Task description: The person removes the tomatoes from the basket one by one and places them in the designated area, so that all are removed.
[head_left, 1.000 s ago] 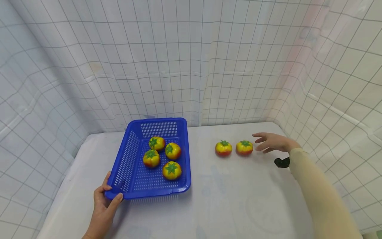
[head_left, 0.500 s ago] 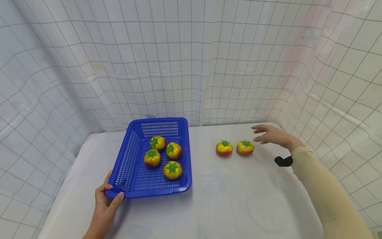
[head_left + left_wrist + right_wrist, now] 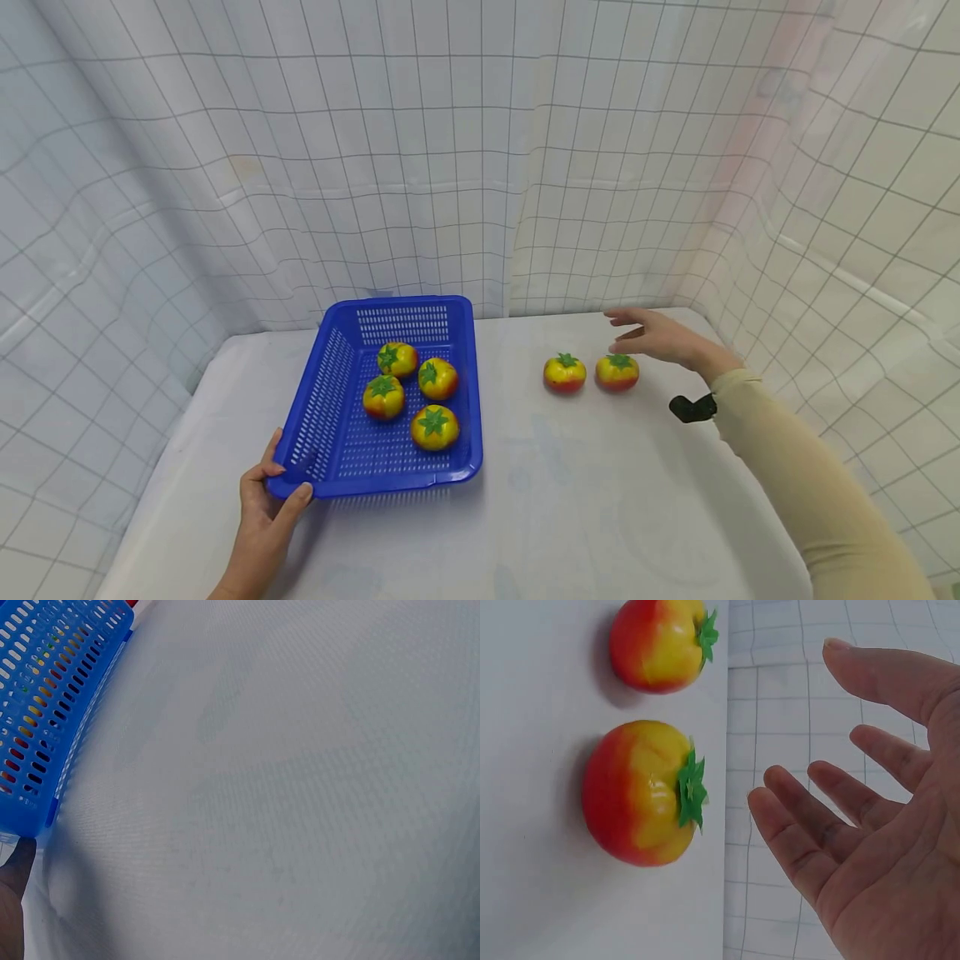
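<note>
My left hand point(image 3: 260, 521) grips the near left corner of a blue plastic basket point(image 3: 375, 486), thumb and fingers at its rim. In the left wrist view only the thumb point(image 3: 16, 870) shows, against the basket's corner. Several red-and-yellow tomatoes point(image 3: 433, 427) with green leafy tops lie inside the basket. My right hand point(image 3: 660, 337) hovers by the top of the right-hand tomato point(image 3: 617, 375) on the table, its fingers spread and holding nothing. In the right wrist view the fingers stand apart from that tomato point(image 3: 641, 795). Another tomato point(image 3: 565, 375) sits just to its left.
A white-covered table point(image 3: 570, 500) bears everything. White sheets with a dark grid point(image 3: 480, 167) hang behind it and along both sides. Something black point(image 3: 692, 408) shows beside the right wrist.
My right hand first rose a little beside the right-hand tomato, then moved left until it was above it. The left hand, basket and tomatoes keep their places.
</note>
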`<act>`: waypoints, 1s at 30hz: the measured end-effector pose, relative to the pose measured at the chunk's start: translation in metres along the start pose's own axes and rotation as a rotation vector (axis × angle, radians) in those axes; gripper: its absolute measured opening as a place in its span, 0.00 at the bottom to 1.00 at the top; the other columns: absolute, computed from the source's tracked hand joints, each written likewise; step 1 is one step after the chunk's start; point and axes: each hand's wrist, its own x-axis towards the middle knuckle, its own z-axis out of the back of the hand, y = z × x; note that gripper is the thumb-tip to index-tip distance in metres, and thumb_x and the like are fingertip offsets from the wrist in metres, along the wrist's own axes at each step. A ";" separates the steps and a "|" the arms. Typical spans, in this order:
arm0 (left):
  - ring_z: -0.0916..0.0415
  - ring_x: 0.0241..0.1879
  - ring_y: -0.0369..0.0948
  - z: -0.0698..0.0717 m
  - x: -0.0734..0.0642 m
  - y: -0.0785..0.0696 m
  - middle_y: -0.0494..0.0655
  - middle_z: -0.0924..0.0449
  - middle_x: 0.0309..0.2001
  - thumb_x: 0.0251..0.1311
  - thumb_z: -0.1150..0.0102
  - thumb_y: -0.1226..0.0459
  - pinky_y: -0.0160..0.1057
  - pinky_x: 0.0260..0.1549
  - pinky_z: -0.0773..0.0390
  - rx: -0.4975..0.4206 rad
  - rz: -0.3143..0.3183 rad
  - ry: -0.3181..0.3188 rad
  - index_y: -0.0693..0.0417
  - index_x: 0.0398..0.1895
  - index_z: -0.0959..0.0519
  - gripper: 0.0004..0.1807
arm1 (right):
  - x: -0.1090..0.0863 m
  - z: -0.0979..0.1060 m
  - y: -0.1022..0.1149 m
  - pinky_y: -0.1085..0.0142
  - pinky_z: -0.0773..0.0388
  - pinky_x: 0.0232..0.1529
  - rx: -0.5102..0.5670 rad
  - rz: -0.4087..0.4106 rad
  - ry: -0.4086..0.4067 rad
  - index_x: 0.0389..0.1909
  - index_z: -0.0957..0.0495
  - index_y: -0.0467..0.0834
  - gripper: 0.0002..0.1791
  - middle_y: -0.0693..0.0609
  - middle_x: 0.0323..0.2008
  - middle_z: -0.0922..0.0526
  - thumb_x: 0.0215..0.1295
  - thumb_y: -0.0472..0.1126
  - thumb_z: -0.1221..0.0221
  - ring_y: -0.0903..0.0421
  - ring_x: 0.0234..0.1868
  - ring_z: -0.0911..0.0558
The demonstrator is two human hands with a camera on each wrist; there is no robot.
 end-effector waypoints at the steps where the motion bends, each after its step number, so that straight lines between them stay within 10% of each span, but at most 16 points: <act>1: 0.73 0.79 0.59 0.000 0.000 0.000 0.33 0.74 0.83 0.77 0.48 0.65 0.17 0.51 0.34 -0.001 -0.003 0.002 0.38 0.58 0.52 0.24 | 0.001 -0.002 0.002 0.40 0.34 0.67 0.001 0.006 0.003 0.77 0.39 0.50 0.40 0.44 0.73 0.34 0.68 0.51 0.33 0.42 0.68 0.28; 30: 0.71 0.79 0.60 0.000 -0.003 0.000 0.37 0.74 0.83 0.78 0.51 0.68 0.17 0.51 0.32 -0.058 -0.063 0.015 0.41 0.59 0.51 0.22 | 0.057 -0.084 0.100 0.51 0.26 0.64 -0.051 0.211 0.134 0.75 0.36 0.54 0.37 0.51 0.72 0.32 0.68 0.48 0.34 0.48 0.69 0.29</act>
